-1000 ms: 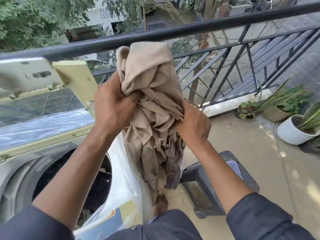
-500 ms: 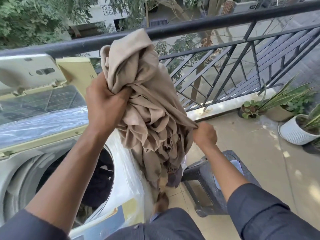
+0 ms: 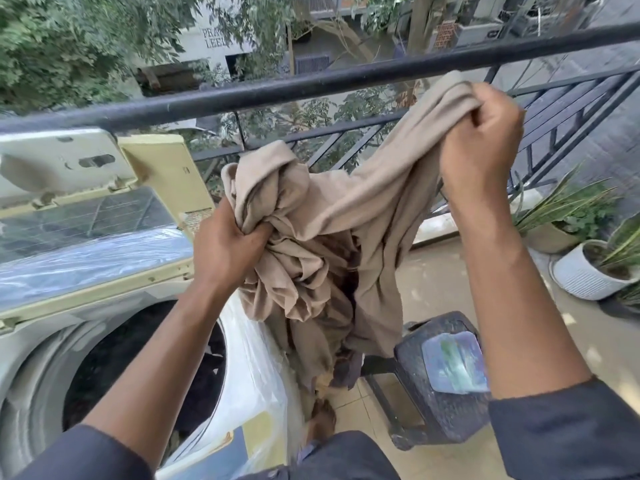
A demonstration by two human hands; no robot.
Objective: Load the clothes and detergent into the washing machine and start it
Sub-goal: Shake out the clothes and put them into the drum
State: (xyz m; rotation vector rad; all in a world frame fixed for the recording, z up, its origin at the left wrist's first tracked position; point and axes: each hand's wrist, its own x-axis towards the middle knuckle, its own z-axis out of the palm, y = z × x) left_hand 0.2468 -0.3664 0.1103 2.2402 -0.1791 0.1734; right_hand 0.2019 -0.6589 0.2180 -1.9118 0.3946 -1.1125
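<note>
A beige garment (image 3: 322, 244) hangs bunched in the air to the right of the top-loading washing machine (image 3: 41, 341). My left hand (image 3: 225, 247) grips its crumpled middle. My right hand (image 3: 481, 150) holds one end raised up near the railing, stretching the cloth between both hands. The machine's lid (image 3: 90, 188) stands open, and dark clothes lie inside the drum (image 3: 145, 368). A detergent pouch (image 3: 453, 362) lies on a dark stool (image 3: 440, 386) at the lower right.
A black balcony railing (image 3: 311, 88) runs across in front of me. Potted plants (image 3: 588, 258) stand on the floor at the right. Clear plastic wrap (image 3: 256, 382) covers the machine's right side. My foot (image 3: 322, 417) is on the tiled floor beside the stool.
My right hand has pulled one end of the beige garment up and to the right, spreading it out. My left hand has dropped slightly, still gripping the bunched part.
</note>
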